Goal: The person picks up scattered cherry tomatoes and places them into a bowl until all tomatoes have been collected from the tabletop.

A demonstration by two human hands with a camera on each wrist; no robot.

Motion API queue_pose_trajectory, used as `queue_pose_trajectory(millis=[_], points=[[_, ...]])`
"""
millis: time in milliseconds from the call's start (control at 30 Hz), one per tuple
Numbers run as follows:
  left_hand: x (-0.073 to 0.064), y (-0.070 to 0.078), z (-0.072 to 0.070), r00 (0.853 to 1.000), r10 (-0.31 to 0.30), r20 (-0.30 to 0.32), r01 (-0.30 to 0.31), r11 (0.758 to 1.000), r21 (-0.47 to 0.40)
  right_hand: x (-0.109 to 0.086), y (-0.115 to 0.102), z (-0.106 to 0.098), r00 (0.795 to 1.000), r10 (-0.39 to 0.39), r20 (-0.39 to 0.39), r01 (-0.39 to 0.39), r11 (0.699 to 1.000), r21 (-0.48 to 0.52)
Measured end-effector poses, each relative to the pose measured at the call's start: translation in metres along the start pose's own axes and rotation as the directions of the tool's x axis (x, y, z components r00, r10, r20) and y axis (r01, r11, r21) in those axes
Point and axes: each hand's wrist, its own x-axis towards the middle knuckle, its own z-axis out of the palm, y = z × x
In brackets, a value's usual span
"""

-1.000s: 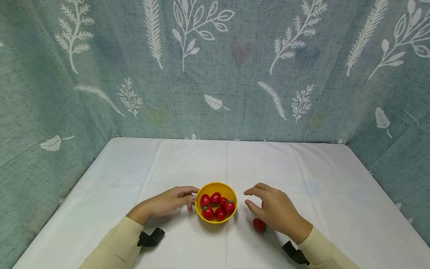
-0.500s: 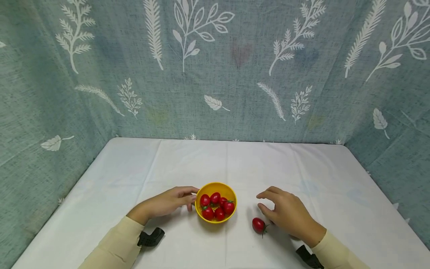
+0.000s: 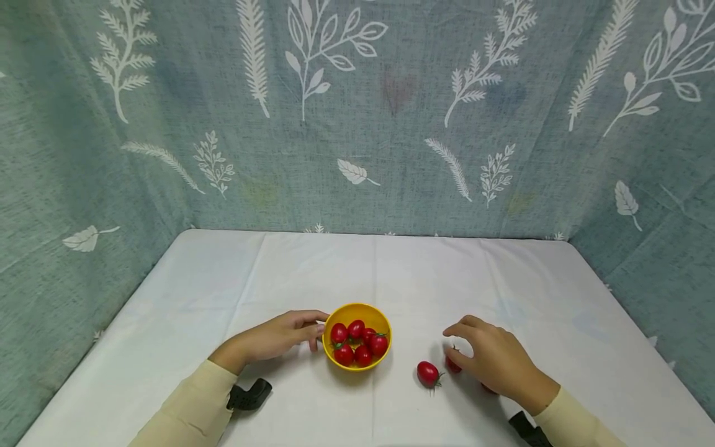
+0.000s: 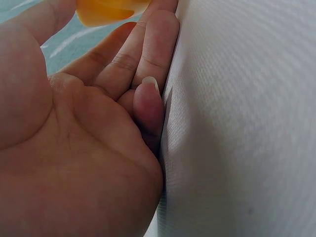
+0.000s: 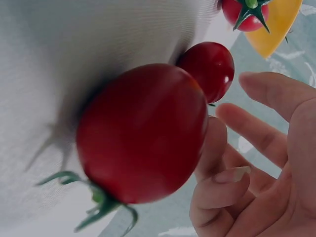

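Note:
A yellow bowl point(image 3: 357, 367) with several small red tomatoes point(image 3: 343, 354) in it stands near the middle of the table. My left hand point(image 3: 279, 335) rests at its left side, index finger and thumb against the outer wall; the left wrist view shows the bowl point(image 4: 108, 12) by loosely bent fingers. My right hand point(image 3: 491, 357) hovers low, thumb and fingers apart, around a tomato point(image 3: 452, 365) partly hidden by the thumb. Another tomato point(image 3: 428, 374) lies between that hand and the bowl. A further tomato point(image 5: 143, 133) sits under the palm, large in the right wrist view.
A white cloth point(image 3: 313, 267) covers the table. Green leaf-patterned fabric point(image 3: 357, 112) walls it in at the back and both sides. Black wrist devices point(image 3: 249, 395) sit on both forearms.
My right hand has moved right and slightly down, away from the bowl. The tomatoes lying under and beside it have come into view. My left hand and the bowl hold their place.

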Motion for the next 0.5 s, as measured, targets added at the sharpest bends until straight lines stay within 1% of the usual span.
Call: queue_pose_trajectory(millis=[233,500], points=[[-0.0002,0.0001,-0.0003,1.000,0.005,-0.003,-0.005,1.000,-0.002,-0.0033,0.0018,-0.0024,0.992,0.060,0.107,-0.061,0.998,0.003],[-0.0007,0.0006,0.0005,1.000,0.005,-0.005,-0.005,1.000,0.005,-0.0037,0.0011,0.0000,0.983,0.080,0.163,-0.077,0.997,-0.020]])
